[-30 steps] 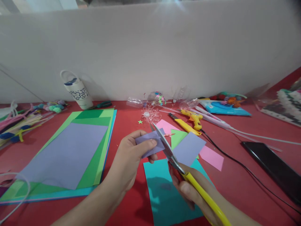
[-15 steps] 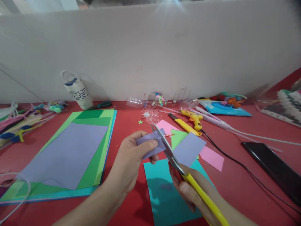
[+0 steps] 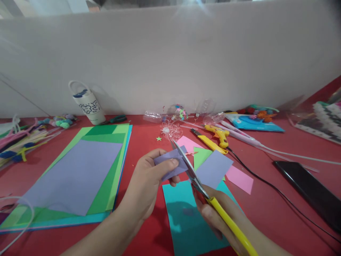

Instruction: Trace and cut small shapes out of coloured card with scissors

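My left hand (image 3: 145,185) pinches a small folded lilac paper piece (image 3: 170,164) above the red table (image 3: 266,199). My right hand (image 3: 217,217) grips yellow-handled scissors (image 3: 202,188); their blades run up and left, right against the lilac piece's right edge. Under the blades lie a lilac paper rectangle (image 3: 214,169), a teal sheet (image 3: 183,217), a light green scrap (image 3: 201,155) and pink scraps (image 3: 239,178).
A stack of coloured sheets (image 3: 80,170) lies at left, with pipe cleaners (image 3: 18,140) beyond it. A white cup (image 3: 89,103), green scissors (image 3: 115,119), a yellow cutter (image 3: 209,142), a glue gun (image 3: 220,133) with black cord, a phone (image 3: 311,190) and craft bags stand around. A white wall (image 3: 170,53) closes the back.
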`<state>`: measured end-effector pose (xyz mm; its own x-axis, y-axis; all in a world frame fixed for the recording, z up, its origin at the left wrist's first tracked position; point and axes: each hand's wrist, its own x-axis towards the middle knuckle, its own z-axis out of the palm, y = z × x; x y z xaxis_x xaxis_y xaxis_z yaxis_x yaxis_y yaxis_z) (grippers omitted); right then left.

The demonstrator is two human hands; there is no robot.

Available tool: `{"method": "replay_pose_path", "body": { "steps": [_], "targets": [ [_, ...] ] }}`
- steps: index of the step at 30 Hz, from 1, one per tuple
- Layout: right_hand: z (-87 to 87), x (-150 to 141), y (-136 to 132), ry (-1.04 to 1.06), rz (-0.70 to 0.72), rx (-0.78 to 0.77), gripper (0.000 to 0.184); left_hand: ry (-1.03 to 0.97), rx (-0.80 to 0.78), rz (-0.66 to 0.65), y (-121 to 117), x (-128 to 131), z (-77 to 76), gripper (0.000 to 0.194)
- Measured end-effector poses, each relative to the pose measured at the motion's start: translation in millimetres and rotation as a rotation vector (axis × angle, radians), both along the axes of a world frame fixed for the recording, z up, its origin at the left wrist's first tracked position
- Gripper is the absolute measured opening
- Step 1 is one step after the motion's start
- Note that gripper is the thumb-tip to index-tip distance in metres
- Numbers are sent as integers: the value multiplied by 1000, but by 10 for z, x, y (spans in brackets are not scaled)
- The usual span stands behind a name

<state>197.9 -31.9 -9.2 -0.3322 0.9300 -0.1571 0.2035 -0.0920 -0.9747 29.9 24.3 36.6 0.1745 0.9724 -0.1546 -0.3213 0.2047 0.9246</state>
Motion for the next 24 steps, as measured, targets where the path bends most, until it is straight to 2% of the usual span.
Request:
{"method": "replay_pose_path", "body": {
  "steps": [5,9,13,17,19,22,24],
  "targets": [
    [-11,22,-9,-26,-11,-15,51,-12,-3,7,-6,2,1,13],
    [-59,11,-19,6,-77,38,50,10,27,-12,4,-39,9,10],
    [-81,18,18,41,-150,82,47,169,4,-194,20,-79,5,11],
    [-34,66,99,34,-144,52,44,467,21,-365,2,-44,-42,9],
    [-3,82,128,52,-154,36,43,524,46,-434,-19,-8,-73,7],
    [42,75,147,46,-171,-16,40,497,17,-477,-50,24,-108,30],
    [68,56,150,-3,-196,-50,36,451,10,-492,-61,21,-119,39]
  ]
}}
